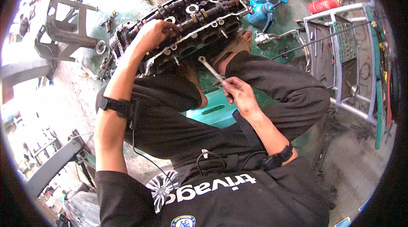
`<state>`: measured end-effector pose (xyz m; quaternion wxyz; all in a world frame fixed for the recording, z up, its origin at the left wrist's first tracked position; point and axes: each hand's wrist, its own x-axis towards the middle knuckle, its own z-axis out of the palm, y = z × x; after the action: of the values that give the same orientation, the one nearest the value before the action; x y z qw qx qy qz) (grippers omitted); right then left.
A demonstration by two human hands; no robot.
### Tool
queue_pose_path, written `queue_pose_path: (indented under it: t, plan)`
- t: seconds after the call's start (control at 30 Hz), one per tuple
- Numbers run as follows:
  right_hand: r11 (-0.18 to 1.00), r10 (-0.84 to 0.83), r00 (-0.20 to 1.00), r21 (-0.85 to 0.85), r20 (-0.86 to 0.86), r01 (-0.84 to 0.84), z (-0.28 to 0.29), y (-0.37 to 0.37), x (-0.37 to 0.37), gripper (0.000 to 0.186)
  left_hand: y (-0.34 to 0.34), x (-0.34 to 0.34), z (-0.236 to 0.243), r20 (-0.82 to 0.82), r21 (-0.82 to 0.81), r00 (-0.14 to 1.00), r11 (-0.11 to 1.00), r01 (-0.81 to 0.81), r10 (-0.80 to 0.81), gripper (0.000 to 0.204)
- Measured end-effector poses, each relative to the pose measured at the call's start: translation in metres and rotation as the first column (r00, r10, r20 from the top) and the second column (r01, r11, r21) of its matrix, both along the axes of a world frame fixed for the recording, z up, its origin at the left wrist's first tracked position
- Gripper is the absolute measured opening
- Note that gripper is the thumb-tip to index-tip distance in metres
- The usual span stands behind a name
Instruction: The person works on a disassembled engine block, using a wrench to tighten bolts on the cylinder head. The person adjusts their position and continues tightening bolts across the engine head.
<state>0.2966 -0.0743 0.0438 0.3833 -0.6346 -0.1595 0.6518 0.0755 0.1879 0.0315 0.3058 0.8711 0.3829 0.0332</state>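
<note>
A dark, oily engine cylinder head [203, 15] with a pale metal rim lies slantwise in front of me, by my feet. My left hand [154, 35] reaches over its near edge, with fingers bent down among the shafts and caps inside. Whatever those fingertips pinch or press is too small and dark to make out. Lower and to the right, my right hand [240, 95] is closed around the handle of a metal ring wrench [211, 69]. The wrench's ring end points up toward the cylinder head, apart from it.
A teal plastic stool [212, 119] shows between my legs. Blue spray bottles [263, 8] and a red fire extinguisher [325, 4] are at the far right, above a metal rack [335, 52] with tools. A grey stool [68, 27] lies at the left, near loose engine parts [106, 59].
</note>
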Motion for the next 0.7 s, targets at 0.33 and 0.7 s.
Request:
queue_pose_path:
  t: [0.33,0.7]
  plan:
    - [0.988,-0.111,0.993,0.105,-0.039,0.115,0.003,0.064,-0.067,0.013,-0.016,0.006,0.012,-0.01,0.082,0.999,0.996,-0.034,0.035,0.034]
    - [0.962,-0.176,0.949,0.251,0.263,0.109,-0.006,0.097,-0.12,0.021,0.003,0.008,0.022,-0.007,-0.603,0.982,0.783,-0.154,0.187,0.033]
